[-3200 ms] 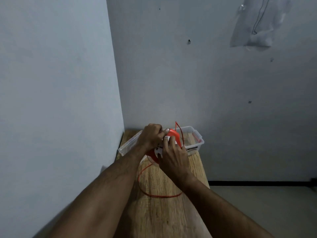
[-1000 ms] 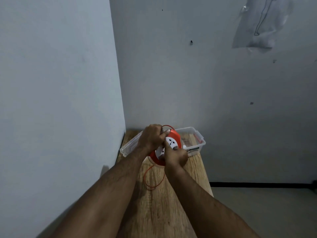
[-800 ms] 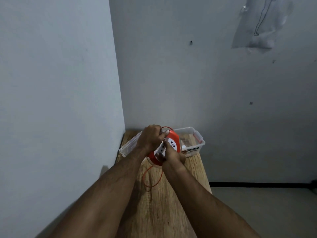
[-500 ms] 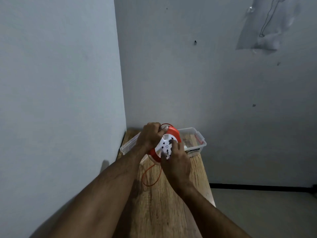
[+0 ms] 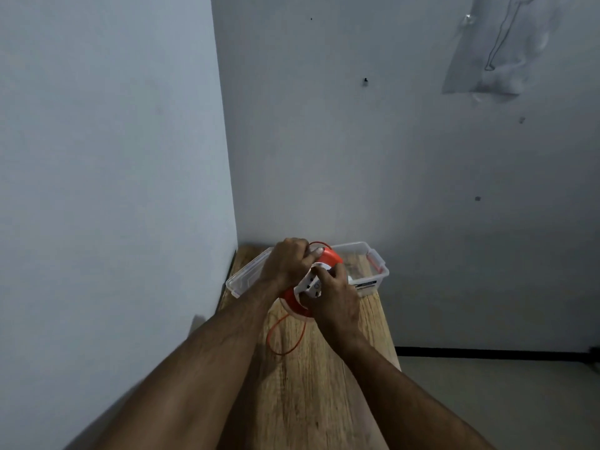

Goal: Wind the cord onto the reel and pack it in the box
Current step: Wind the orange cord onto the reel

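Shorter loose cord (image 5: 285, 336) loop than earlier, right hand (image 5: 334, 293) higher on reel (image 5: 311, 280).

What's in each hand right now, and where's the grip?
Both hold the round orange plastic cord reel: the left hand grips its upper rim, the right hand grips at its white socket face.

Both forearms reach out over the bench (image 5: 324, 401); the left hand (image 5: 287, 264) and right hand (image 5: 336, 295) curl around the reel (image 5: 329, 256).
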Demonstrator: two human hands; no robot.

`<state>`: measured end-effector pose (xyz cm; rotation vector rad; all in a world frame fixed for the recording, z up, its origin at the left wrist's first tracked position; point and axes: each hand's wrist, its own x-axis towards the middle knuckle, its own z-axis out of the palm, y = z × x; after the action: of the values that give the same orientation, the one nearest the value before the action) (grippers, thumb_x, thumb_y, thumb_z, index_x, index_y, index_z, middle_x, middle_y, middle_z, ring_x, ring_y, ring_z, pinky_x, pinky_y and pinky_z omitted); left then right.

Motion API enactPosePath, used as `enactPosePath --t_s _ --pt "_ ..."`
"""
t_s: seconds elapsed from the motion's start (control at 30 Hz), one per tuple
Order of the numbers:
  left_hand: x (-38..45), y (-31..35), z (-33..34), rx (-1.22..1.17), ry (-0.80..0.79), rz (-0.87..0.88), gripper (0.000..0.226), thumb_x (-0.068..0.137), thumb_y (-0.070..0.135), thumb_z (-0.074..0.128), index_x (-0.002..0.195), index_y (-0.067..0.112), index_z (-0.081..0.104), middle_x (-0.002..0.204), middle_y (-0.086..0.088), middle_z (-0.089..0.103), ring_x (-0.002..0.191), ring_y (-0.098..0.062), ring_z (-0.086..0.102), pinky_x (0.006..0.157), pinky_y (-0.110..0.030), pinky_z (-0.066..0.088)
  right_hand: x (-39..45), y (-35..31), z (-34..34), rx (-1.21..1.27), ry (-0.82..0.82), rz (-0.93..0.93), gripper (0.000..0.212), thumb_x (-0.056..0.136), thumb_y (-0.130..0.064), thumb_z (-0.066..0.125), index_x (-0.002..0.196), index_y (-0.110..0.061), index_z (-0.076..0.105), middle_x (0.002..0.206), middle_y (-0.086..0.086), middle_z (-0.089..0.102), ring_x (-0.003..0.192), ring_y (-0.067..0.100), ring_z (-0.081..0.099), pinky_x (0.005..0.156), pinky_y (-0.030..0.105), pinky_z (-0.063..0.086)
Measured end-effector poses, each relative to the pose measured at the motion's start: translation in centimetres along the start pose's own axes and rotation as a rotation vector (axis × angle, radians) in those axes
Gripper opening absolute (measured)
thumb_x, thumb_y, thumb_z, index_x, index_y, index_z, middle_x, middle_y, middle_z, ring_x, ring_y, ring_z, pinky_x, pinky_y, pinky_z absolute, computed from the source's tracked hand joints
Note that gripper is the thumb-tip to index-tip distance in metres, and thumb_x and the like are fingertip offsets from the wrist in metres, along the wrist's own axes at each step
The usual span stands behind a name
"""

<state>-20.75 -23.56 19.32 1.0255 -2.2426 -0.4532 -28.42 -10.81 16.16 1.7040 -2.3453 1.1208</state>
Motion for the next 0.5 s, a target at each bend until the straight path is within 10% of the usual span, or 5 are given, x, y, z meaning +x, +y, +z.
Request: enactPosePath --t_s 0.17,0.5 --pt "0.0 -0.1 -0.3 0.024 0.002 -0.005 0.046 0.097 0.049 0.051 0.079 0.010 0.066 0.074 -0.004 0.065 0.068 -0.017 0.060 0.062 -0.029 0.046 0.4 -0.7 0.9 0.300 0.109 0.244 0.055 0.071 -0.038 0.090 0.120 -0.021 0.069 0.115 -0.003 0.070 0.100 0.015 0.069 0.081 0.016 0.052" --pt "-0.3 1.0 -0.5 0.060 0.067 0.001 0.043 0.097 0.045 0.054 0.077 0.007 0.064 0.074 -0.006 0.063 0.067 -0.019 0.056 0.062 -0.029 0.043 2.3 -3.8 1.3 1.021 0.224 1.181 0.082 0.075 -0.045 0.086 0.138 -0.008 0.050 0.130 0.013 0.062 0.118 0.039 0.064 0.093 0.051 0.058"
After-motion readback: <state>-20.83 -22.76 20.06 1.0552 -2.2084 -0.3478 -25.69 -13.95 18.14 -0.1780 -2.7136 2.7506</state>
